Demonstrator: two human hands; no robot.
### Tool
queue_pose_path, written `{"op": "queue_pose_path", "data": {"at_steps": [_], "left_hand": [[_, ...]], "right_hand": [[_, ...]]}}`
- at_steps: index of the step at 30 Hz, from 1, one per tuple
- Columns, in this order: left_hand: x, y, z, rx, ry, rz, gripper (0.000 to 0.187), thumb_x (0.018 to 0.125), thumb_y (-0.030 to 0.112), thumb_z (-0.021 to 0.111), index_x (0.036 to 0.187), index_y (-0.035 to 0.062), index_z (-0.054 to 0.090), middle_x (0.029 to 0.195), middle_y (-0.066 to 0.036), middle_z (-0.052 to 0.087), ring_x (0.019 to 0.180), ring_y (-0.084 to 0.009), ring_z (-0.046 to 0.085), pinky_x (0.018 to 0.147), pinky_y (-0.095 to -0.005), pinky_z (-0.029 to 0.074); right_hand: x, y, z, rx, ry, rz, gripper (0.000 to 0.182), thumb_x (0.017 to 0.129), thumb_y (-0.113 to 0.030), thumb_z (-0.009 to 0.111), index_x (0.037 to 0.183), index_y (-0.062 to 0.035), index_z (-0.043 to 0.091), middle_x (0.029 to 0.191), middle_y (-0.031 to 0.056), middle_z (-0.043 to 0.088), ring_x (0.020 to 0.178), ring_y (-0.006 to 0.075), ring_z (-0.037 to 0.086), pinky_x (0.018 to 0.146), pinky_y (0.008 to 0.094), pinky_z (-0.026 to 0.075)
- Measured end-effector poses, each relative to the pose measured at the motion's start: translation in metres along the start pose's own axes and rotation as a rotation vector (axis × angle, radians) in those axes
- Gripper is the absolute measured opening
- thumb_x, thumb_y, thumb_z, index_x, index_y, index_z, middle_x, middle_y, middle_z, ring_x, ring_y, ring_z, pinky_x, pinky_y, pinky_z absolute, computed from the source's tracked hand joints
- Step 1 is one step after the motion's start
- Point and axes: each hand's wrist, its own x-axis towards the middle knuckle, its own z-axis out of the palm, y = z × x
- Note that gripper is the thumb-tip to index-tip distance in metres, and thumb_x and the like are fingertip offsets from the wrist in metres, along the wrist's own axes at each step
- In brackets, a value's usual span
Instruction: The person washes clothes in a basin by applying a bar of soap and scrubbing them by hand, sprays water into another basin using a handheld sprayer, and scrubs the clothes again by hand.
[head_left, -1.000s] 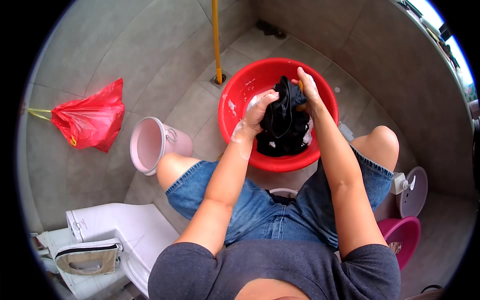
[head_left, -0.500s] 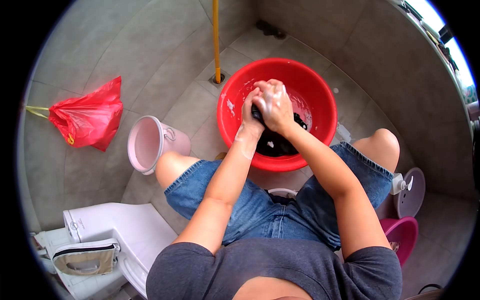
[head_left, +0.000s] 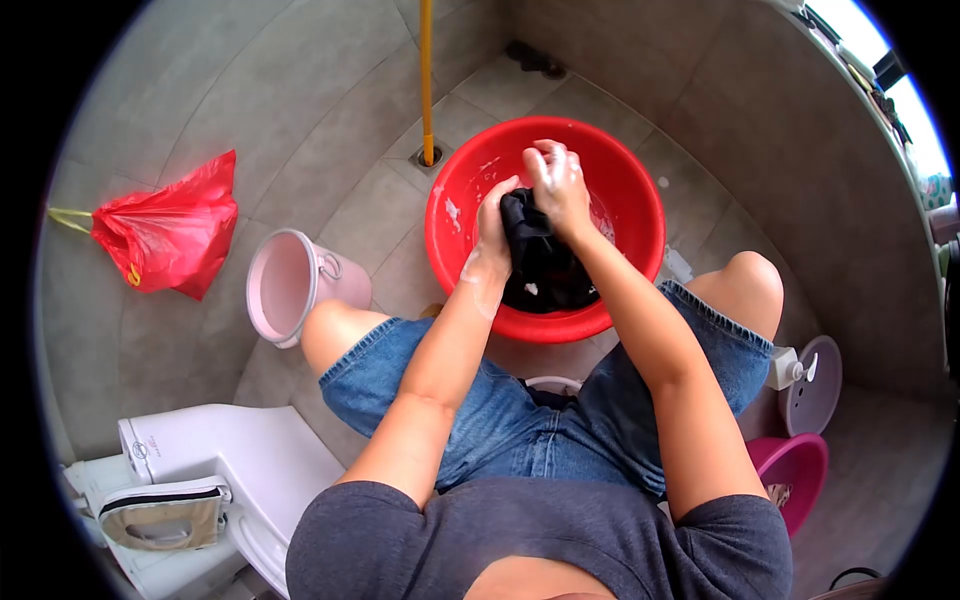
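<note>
A wet black cloth [head_left: 545, 260] hangs bunched from my hands into a red basin [head_left: 438, 270], with a bit of white foam on it. On the left, my left hand [head_left: 495, 225] is closed round the cloth's upper part, thumb pointing up. Foam coats my right hand [head_left: 562, 190], whose curled fingers press against the cloth from the right. The grip under its palm is partly hidden. White suds cling to the basin's inner wall. The lower part of the cloth lies on the basin's bottom.
A pink bucket [head_left: 335, 287] stands left of the basin, and a red plastic bag [head_left: 175, 225] lies farther left. Behind the basin, a yellow pole [head_left: 427, 85] rises from a floor drain. At right are a pump bottle [head_left: 783, 368] and magenta basin [head_left: 815, 485]; a white toilet [head_left: 235, 440] sits lower left.
My hands were pressed together over the cloth; now they are farther apart, and more of the black cloth shows between them. The whole view has shifted slightly.
</note>
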Motion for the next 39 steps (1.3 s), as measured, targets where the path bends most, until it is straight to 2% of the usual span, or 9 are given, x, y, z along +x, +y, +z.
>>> {"op": "queue_pose_path", "data": {"at_steps": [2, 9, 21, 23, 25, 28, 31, 35, 39], "left_hand": [[0.018, 0.003, -0.025, -0.095, -0.435, -0.061, 0.022, 0.087, 0.023, 0.050, 0.084, 0.0024, 0.059, 0.082, -0.004, 0.060, 0.074, -0.0143, 0.057, 0.074, -0.0255, 0.047], [0.018, 0.016, -0.016, 0.193, 0.035, 0.422, 0.037, 0.072, 0.005, 0.046, 0.108, 0.0011, 0.054, 0.107, -0.010, 0.056, 0.105, -0.0191, 0.052, 0.098, -0.0312, 0.039], [0.038, -0.016, -0.082, -0.239, -0.063, 0.181, 0.043, 0.092, 0.034, 0.045, 0.125, 0.0072, 0.049, 0.120, -0.008, 0.054, 0.111, -0.0200, 0.054, 0.099, -0.0346, 0.043], [0.032, -0.024, -0.066, -0.131, 0.118, 0.163, 0.044, 0.090, 0.037, 0.050, 0.124, 0.0073, 0.050, 0.121, -0.006, 0.054, 0.109, -0.0186, 0.055, 0.098, -0.0347, 0.043], [0.025, -0.018, -0.064, 1.387, 0.028, 0.894, 0.037, 0.082, 0.026, 0.061, 0.113, 0.0070, 0.057, 0.109, -0.007, 0.058, 0.104, -0.0217, 0.057, 0.089, -0.0343, 0.047], [-0.009, 0.023, -0.006, 1.764, 0.035, 1.109, 0.029, 0.073, 0.018, 0.065, 0.099, 0.0049, 0.061, 0.092, -0.011, 0.061, 0.087, -0.0292, 0.060, 0.074, -0.0369, 0.048], [-0.002, 0.019, -0.005, 1.745, 0.033, 1.401, 0.024, 0.070, 0.015, 0.065, 0.091, 0.0037, 0.061, 0.083, -0.012, 0.062, 0.074, -0.0331, 0.061, 0.065, -0.0400, 0.047], [-0.009, 0.013, 0.020, 1.537, -0.062, 1.066, 0.020, 0.081, 0.016, 0.058, 0.098, 0.0069, 0.059, 0.092, -0.016, 0.061, 0.086, -0.0348, 0.060, 0.071, -0.0404, 0.048], [0.004, -0.011, 0.015, 2.210, 0.195, 1.007, 0.044, 0.088, 0.023, 0.054, 0.127, 0.0063, 0.044, 0.123, -0.015, 0.051, 0.115, -0.0245, 0.050, 0.095, -0.0361, 0.041]], "right_hand": [[0.015, 0.036, -0.003, 0.273, -0.204, 0.391, 0.057, 0.088, -0.049, 0.056, 0.118, -0.0011, 0.054, 0.117, 0.0188, 0.057, 0.105, 0.0305, 0.057, 0.087, 0.0389, 0.047], [-0.017, 0.033, -0.035, 1.208, -0.938, 0.673, 0.054, 0.086, -0.015, 0.064, 0.132, -0.0010, 0.040, 0.118, 0.0122, 0.056, 0.110, 0.0208, 0.056, 0.094, 0.0322, 0.046], [-0.006, -0.035, -0.055, 1.614, -0.509, 0.503, 0.032, 0.079, -0.009, 0.065, 0.108, -0.0041, 0.053, 0.100, 0.0079, 0.062, 0.092, 0.0219, 0.063, 0.089, 0.0370, 0.049], [-0.003, -0.039, -0.055, 1.473, -0.640, 0.440, 0.033, 0.078, -0.009, 0.067, 0.108, -0.0039, 0.054, 0.101, 0.0071, 0.063, 0.094, 0.0220, 0.062, 0.090, 0.0370, 0.049], [-0.003, -0.026, -0.049, 1.149, -0.785, 0.404, 0.040, 0.075, -0.012, 0.069, 0.111, -0.0021, 0.056, 0.103, 0.0107, 0.063, 0.099, 0.0221, 0.061, 0.091, 0.0368, 0.048], [-0.014, -0.002, -0.038, -0.234, -0.726, -0.394, 0.037, 0.076, -0.016, 0.065, 0.107, 0.0022, 0.057, 0.110, 0.0196, 0.058, 0.098, 0.0332, 0.061, 0.085, 0.0424, 0.050], [-0.003, -0.052, -0.064, -0.637, -0.791, -0.120, 0.045, 0.072, -0.016, 0.067, 0.113, -0.0026, 0.057, 0.115, 0.0181, 0.056, 0.104, 0.0351, 0.057, 0.087, 0.0435, 0.050], [-0.008, -0.084, -0.067, -0.358, -0.147, -0.484, 0.032, 0.072, -0.018, 0.070, 0.101, -0.0066, 0.061, 0.107, 0.0150, 0.057, 0.100, 0.0333, 0.058, 0.082, 0.0429, 0.049], [-0.031, -0.079, -0.028, -0.239, -0.178, -0.850, 0.038, 0.073, -0.031, 0.073, 0.099, -0.0064, 0.061, 0.108, 0.0166, 0.058, 0.104, 0.0324, 0.055, 0.092, 0.0435, 0.043]]}}
